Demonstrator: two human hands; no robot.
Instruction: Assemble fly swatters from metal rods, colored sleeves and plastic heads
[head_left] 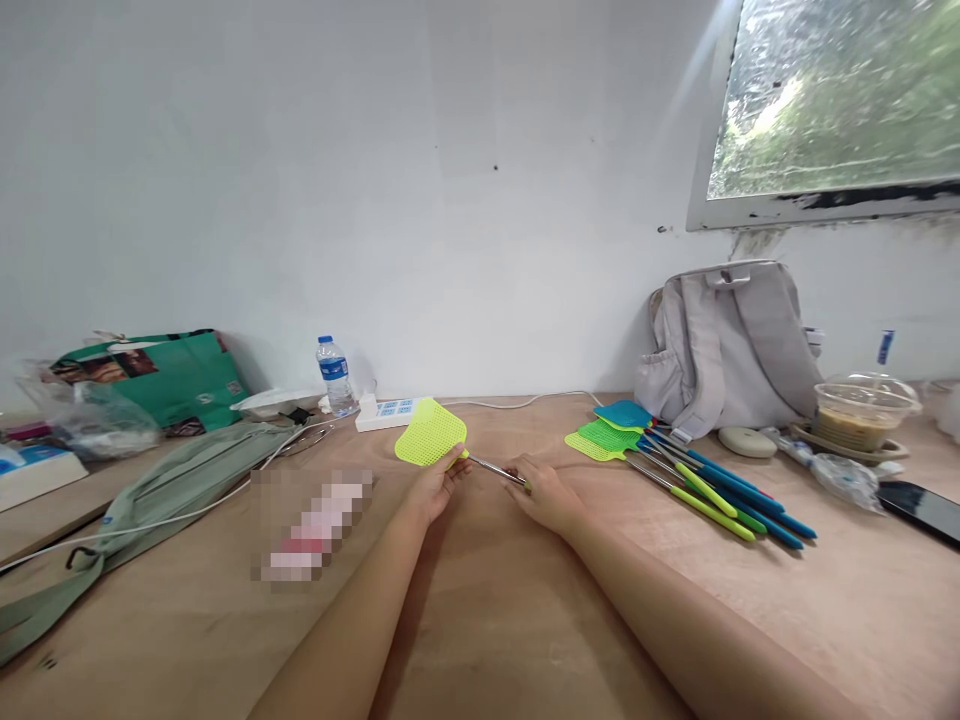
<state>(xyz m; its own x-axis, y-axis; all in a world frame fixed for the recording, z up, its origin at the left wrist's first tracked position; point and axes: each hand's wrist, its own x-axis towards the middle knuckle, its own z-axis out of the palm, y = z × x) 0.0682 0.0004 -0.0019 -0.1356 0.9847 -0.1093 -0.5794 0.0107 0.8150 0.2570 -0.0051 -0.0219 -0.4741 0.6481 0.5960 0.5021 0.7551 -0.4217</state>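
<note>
A yellow-green fly swatter (431,437) with a metal telescopic rod is held between my two hands, a little above the table. My left hand (437,487) is closed on it at the neck, just below the perforated head. Around the handle end of the rod, my right hand (546,490) is closed, and its fingers hide most of the grip. To the right of that hand lies a pile of fly swatters (720,490) in blue, green and yellow-green, their heads overlapping and their handles pointing toward the front right.
Against the wall stand a white power strip (390,411), a water bottle (335,376) and a grey backpack (731,345). A drink cup (855,412) and a phone (922,508) are at the right. Leftward are a grey-green strap bag (187,480), a green bag (169,380) and a blurred-out pink item (315,535).
</note>
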